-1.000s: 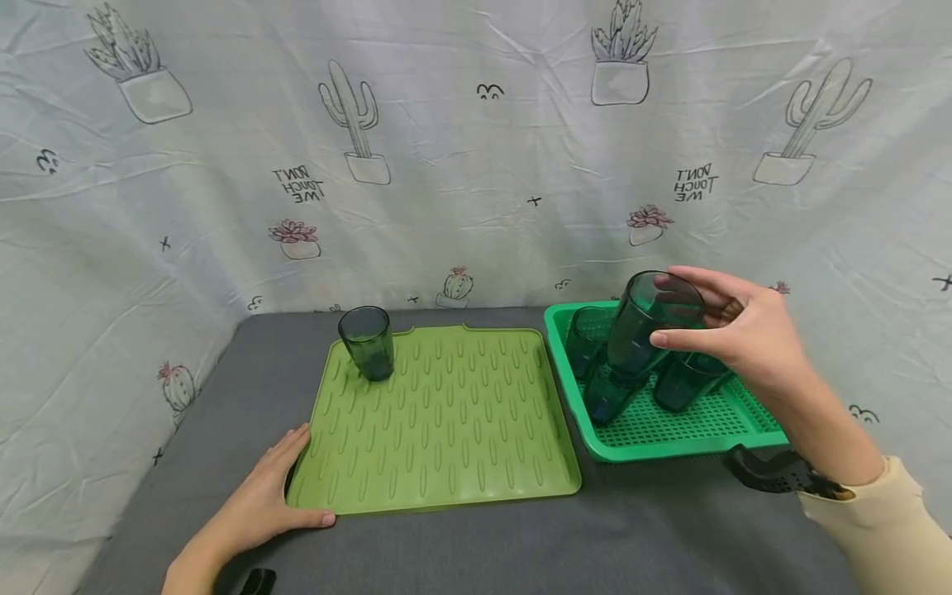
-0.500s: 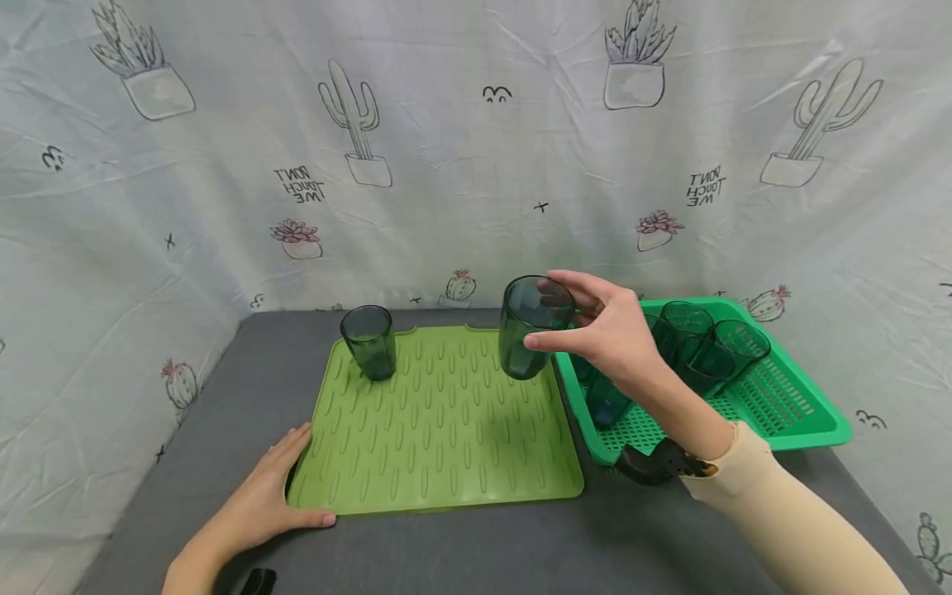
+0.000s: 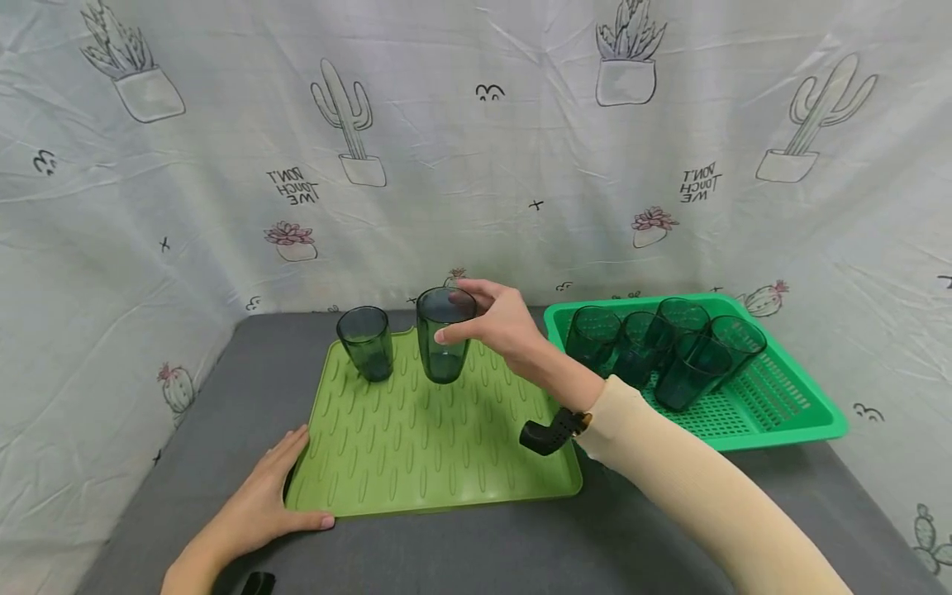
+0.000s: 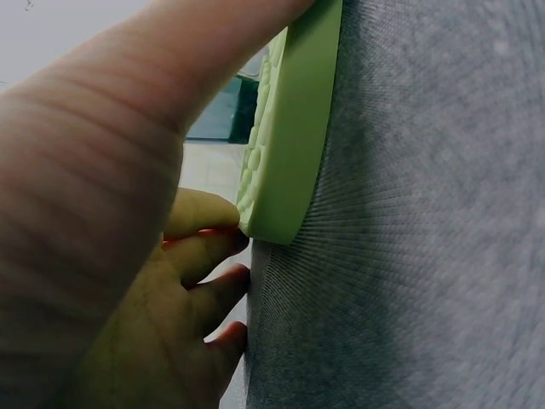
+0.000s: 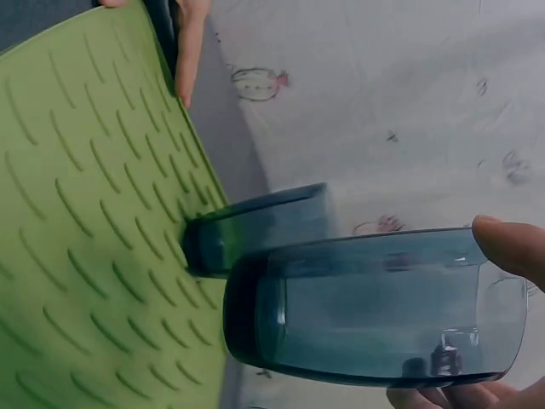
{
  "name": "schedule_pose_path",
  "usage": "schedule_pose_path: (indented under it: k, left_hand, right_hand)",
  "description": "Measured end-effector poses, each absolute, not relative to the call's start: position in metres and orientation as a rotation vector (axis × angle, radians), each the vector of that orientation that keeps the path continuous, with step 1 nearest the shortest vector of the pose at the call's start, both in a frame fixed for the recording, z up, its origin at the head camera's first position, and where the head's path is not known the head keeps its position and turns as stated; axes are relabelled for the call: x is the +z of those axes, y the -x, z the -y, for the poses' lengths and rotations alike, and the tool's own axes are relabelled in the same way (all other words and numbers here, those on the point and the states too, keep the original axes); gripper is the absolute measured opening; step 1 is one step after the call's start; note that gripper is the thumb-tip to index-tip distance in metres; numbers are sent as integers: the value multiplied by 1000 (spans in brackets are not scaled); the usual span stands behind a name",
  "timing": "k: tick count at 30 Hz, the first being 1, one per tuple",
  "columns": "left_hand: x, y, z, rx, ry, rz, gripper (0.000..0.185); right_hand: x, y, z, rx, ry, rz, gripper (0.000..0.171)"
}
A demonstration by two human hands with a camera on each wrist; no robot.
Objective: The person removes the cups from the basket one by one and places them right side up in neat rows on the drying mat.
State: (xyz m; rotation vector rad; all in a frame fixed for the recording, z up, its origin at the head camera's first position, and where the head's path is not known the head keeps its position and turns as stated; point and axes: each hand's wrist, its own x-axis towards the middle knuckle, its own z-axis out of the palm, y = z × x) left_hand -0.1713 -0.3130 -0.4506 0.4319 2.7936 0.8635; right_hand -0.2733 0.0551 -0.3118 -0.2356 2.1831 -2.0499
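Note:
My right hand pinches the rim of a dark teal glass and holds it upright at the back of the light green ridged mat. The right wrist view shows this glass just above the mat, close beside a second glass. That second glass stands at the mat's back left corner. My left hand lies flat against the mat's front left corner, fingers touching its edge.
A green perforated basket at the right holds several more dark glasses, some leaning. Everything rests on a grey table. A cactus-print cloth closes off the back and sides.
My right hand has carried the glass from above the basket leftward across the mat, to just right of the standing glass, and lowered it. The left hand has stayed put.

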Motion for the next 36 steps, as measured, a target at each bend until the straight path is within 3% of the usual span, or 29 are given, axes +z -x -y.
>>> schedule_pose_path:
  k: [18,36]
  left_hand:
    - [-452,161,311,847,-414,-2802,127]
    - [-454,162,309,883,-394,-2782,127]
  right_hand:
    - [-378,304,-11,-2076,112,-2155,78]
    - [-394,326,-24,-2133,327,-2085,78]
